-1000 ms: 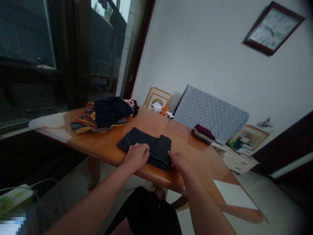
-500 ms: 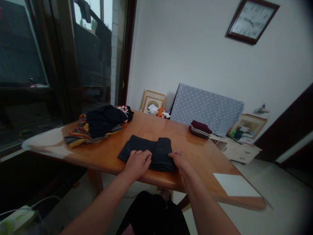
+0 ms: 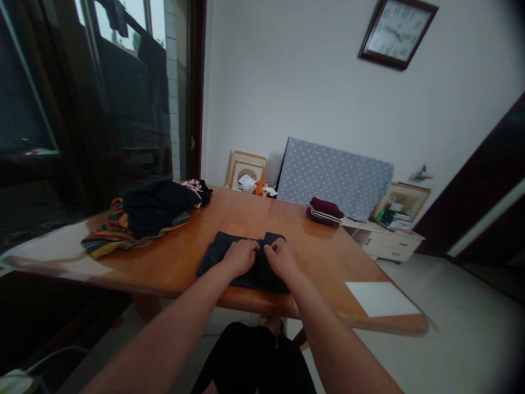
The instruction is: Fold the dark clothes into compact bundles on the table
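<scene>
one cloth (image 3: 217, 251), dark and folded, lies on one table (image 3: 254, 213), near the middle of its near edge. two hands rest on it, side by side and slightly apart. the left hand (image 3: 243, 256) lies across the middle of the cloth, its fingers bent and close together; whether they grip any fabric cannot be told. the right hand (image 3: 281, 258) is at the right part of the cloth, where one narrow raised fold shows; thumb and fingers are curled almost together, and whether they pinch the fold cannot be told.

to the left on the table, one heap holds at least three garments: one striped (image 3: 102, 241), one navy (image 3: 153, 208), one red-and-white (image 3: 194, 189). at the far right stands one stack (image 3: 325, 210), maroon on top, with paler layers too small to count. at the near right lies one white sheet (image 3: 381, 299). beyond the table are one dotted panel (image 3: 332, 175), one cabinet (image 3: 394, 246) with two drawers visible, and one wall clock (image 3: 397, 33).
</scene>
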Demonstrator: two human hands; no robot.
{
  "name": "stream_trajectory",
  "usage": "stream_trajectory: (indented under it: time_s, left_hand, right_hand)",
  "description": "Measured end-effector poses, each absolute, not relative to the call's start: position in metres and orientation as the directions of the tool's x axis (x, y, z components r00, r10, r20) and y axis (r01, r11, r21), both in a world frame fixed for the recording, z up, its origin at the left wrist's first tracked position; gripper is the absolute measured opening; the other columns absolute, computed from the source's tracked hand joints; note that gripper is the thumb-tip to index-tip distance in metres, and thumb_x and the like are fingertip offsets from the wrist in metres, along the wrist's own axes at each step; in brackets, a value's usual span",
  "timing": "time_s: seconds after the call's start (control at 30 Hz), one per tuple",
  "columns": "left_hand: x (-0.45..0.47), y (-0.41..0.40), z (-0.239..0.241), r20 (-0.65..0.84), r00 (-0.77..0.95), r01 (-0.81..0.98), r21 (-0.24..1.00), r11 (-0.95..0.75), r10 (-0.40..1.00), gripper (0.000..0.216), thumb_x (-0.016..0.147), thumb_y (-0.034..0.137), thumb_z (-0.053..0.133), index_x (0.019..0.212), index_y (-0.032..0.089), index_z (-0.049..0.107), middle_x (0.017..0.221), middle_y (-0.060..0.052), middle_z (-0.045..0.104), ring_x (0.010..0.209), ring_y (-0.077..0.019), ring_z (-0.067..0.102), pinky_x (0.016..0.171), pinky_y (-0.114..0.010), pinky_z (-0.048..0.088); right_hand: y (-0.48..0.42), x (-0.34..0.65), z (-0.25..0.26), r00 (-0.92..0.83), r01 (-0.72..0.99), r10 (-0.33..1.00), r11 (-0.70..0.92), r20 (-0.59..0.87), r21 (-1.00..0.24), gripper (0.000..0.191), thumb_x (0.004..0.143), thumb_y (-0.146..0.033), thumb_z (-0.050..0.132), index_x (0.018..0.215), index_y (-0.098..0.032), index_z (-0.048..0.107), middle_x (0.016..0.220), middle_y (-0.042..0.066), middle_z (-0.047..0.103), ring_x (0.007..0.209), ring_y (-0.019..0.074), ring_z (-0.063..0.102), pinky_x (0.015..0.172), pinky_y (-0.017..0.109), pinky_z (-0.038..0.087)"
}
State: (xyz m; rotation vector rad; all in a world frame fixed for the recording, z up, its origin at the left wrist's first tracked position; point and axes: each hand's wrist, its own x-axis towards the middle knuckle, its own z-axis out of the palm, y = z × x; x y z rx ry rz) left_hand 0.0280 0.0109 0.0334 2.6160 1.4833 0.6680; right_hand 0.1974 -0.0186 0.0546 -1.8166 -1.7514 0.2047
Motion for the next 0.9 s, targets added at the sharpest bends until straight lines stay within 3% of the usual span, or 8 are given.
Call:
stream_trajectory:
  time_s: [0.13,0.27,0.33,0.43,0.53,0.6,0.77,0.9]
  left_hand:
    - [0.018,0.032,0.028,0.276,0.439,0.834,0.230,-0.502,0.855,0.026,0.084,0.017,0.052,0.098,0.024,0.073,0.108,-0.008,0.072,0.105,-0.0255,0.063,0.088,-0.037,0.048]
    - [0.003,0.039,0.027,0.278,0.421,0.855,0.197,-0.480,0.864,0.027,0.084,0.017,0.051,0.098,0.024,0.073,0.110,-0.008,0.072,0.106,-0.0269,0.063,0.089,-0.039,0.048]
    - [0.002,0.041,0.029,0.278,0.417,0.858,0.193,-0.475,0.866,0.025,0.084,0.018,0.052,0.096,0.024,0.073,0.106,-0.008,0.073,0.104,-0.0275,0.064,0.088,-0.040,0.048]
    - [0.013,0.044,0.030,0.290,0.437,0.841,0.205,-0.502,0.851,0.027,0.085,0.018,0.051,0.100,0.024,0.072,0.107,-0.007,0.073,0.104,-0.0263,0.064,0.091,-0.039,0.047]
    - [0.031,0.045,0.027,0.289,0.530,0.776,0.213,-0.593,0.797,0.031,0.088,0.019,0.048,0.106,0.025,0.071,0.112,-0.006,0.073,0.108,-0.0249,0.064,0.096,-0.039,0.046]
    - [0.043,0.047,0.023,0.267,0.604,0.722,0.216,-0.657,0.751,0.031,0.089,0.021,0.047,0.108,0.024,0.071,0.116,-0.007,0.071,0.112,-0.0253,0.062,0.099,-0.040,0.044]
    - [0.054,0.060,0.012,0.218,0.593,0.734,0.249,-0.632,0.775,0.038,0.092,0.030,0.047,0.126,0.025,0.063,0.143,-0.009,0.055,0.135,-0.0312,0.046,0.109,-0.051,0.035]
    - [0.049,0.072,0.006,0.190,0.538,0.779,0.261,-0.571,0.821,0.046,0.091,0.025,0.046,0.136,0.022,0.055,0.149,-0.012,0.048,0.141,-0.0342,0.037,0.113,-0.058,0.027]
  right_hand:
    - [-0.017,0.171,0.055,0.160,0.920,0.985,-0.124,0.067,-0.371,0.058,0.076,-0.062,0.064,0.109,-0.014,0.059,0.101,0.019,0.070,0.095,0.0321,0.068,0.076,0.039,0.049]
    - [-0.014,0.178,0.050,0.144,0.943,0.989,-0.128,0.030,-0.308,0.043,0.073,-0.035,0.070,0.109,-0.014,0.059,0.101,0.018,0.071,0.096,0.0330,0.068,0.077,0.039,0.049]
    - [-0.012,0.189,0.046,0.119,0.926,0.991,-0.089,0.060,-0.367,0.031,0.072,-0.027,0.066,0.100,-0.015,0.062,0.098,0.016,0.071,0.092,0.0306,0.068,0.074,0.036,0.048]
    - [-0.012,0.209,0.039,0.111,0.811,0.988,-0.027,0.110,-0.584,0.019,0.071,-0.024,0.060,0.088,-0.017,0.062,0.087,0.009,0.070,0.080,0.0231,0.066,0.066,0.030,0.045]
    - [-0.016,0.223,0.033,0.141,0.626,0.984,-0.007,0.105,-0.780,0.023,0.072,-0.026,0.057,0.093,-0.017,0.062,0.077,0.003,0.067,0.069,0.0178,0.062,0.060,0.026,0.043]
    - [-0.018,0.227,0.032,0.130,0.554,0.987,0.002,0.089,-0.832,0.031,0.072,-0.026,0.057,0.101,-0.016,0.062,0.076,0.002,0.066,0.066,0.0170,0.060,0.059,0.026,0.043]
    - [-0.014,0.216,0.031,0.076,0.689,0.980,0.082,0.184,-0.720,0.046,0.069,-0.022,0.060,0.113,-0.013,0.063,0.087,0.008,0.071,0.074,0.0207,0.064,0.065,0.029,0.046]
    - [-0.012,0.203,0.028,-0.032,0.776,0.978,0.155,0.207,-0.612,0.049,0.073,-0.025,0.062,0.120,-0.015,0.065,0.091,0.010,0.073,0.081,0.0234,0.066,0.073,0.032,0.048]
